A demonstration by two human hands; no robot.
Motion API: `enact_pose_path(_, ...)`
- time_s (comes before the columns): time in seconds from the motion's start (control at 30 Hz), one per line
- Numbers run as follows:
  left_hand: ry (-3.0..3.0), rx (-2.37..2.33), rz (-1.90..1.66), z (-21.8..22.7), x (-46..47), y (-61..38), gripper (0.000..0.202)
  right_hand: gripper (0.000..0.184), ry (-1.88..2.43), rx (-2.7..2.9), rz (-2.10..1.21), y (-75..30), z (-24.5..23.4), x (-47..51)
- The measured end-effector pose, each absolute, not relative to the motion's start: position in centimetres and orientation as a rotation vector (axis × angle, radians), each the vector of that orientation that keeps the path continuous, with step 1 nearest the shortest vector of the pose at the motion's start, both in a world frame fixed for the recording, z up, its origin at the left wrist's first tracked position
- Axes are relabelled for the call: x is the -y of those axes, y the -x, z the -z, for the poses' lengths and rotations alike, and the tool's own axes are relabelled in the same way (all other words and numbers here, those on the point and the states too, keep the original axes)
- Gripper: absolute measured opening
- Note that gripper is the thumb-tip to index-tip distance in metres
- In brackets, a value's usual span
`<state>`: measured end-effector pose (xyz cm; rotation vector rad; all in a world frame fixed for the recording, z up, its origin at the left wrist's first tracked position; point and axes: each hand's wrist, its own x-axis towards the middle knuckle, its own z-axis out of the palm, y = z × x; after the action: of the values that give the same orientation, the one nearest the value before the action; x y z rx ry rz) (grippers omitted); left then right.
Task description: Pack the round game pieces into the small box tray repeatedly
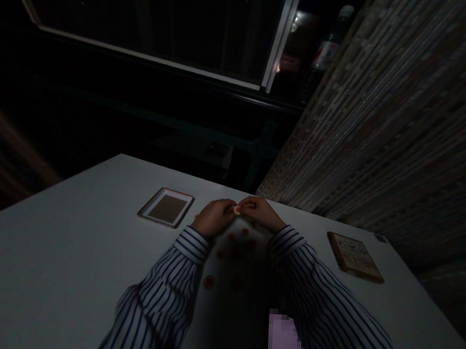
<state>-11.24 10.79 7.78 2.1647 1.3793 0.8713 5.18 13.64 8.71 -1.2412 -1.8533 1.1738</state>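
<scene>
Near the far edge of the white table, my left hand (216, 215) and my right hand (262, 213) meet, fingertips pinched together. Between them is a small orange-and-white piece (236, 210), too small and dim to name. Both hands are closed on it. Several small round reddish pieces, among them a larger-looking one (208, 282) and another (245, 231), lie in the shadow between my striped sleeves. To the left of my left hand sits a shallow open box (184, 205) with a pale inner border and a brown bottom.
A flat box or lid with a printed picture (355, 256) lies on the right of the white table (79, 240). A beaded string curtain (358, 128) hangs beyond the right edge. Behind, a bottle (326, 52) stands beside a dark framed pane (166, 27).
</scene>
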Motion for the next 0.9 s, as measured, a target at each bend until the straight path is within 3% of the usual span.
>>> enact_pose_path(0.43,-2.077,-1.668,-0.749,-7.6,-11.6,13.8,0.036,0.015,1.519,2.289,-0.702,-5.5,-6.0,-14.2)
enact_pose_path(0.9,-2.098,-1.671,-0.73,-6.7,-11.8,14.0,0.036,0.021,1.591,2.43,-0.612,-4.6,-5.9,-13.8)
